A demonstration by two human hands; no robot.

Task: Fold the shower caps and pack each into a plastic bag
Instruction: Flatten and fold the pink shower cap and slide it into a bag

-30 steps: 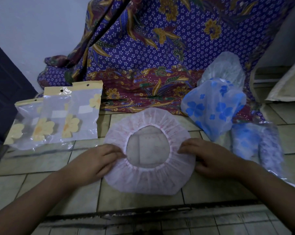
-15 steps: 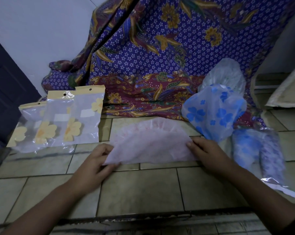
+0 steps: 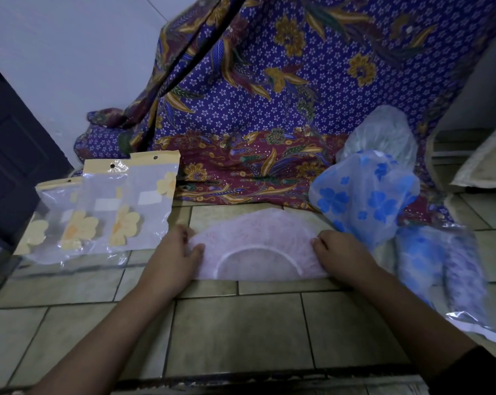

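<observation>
On the tiled floor [image 3: 241, 332], seen from the head camera, the pink shower cap [image 3: 258, 238] lies doubled into a half-moon, straight edge toward the near side and its white elastic rim showing as an arc through the film. The left hand [image 3: 175, 258] grasps the cap's left corner, thumb lying on top of the plastic. The right hand [image 3: 340, 258] holds the right corner with its fingers curled onto it. Empty plastic bags [image 3: 107, 212] printed with yellow flowers lie overlapped just left of the left hand. A blue-flowered shower cap [image 3: 366, 201] stands puffed up just far-right of the right hand, with a clear cap [image 3: 383, 132] behind it. Packed bags [image 3: 440, 266] lie to the right, and a patterned cloth [image 3: 269, 109] hangs across the far side. The fold looks only half made, and the worry is the elastic: if either corner is let go before the next crease, the gathered rim will likely pull the thin film open again. Slick plastic may also slide on the tiles, skewing the edges so that the bundle ends up too wide for a bag mouth. The right hand, working so close to the blue cap, could drag its loose skirt into the fold.
</observation>
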